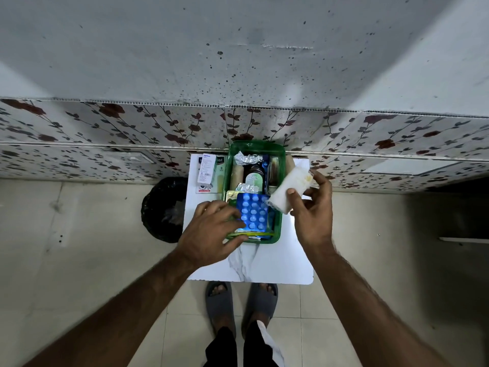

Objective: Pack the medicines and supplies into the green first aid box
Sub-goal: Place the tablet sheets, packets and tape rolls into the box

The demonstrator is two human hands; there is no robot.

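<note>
Green first aid box sits toward the far end of the little white table and is already pretty stuffed. Right hand grips a white gauze roll round its middle, just over the box's right rim. It looks light and squishy, so I'd guess it'll wedge into a gap. Left hand pinches the near-left edge of the blue blister strip lying on top. Probably thin, slick foil, so edges are best.

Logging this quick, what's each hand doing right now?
Left hand: pinching the blue blister pack.
Right hand: holding the white roll.
</note>
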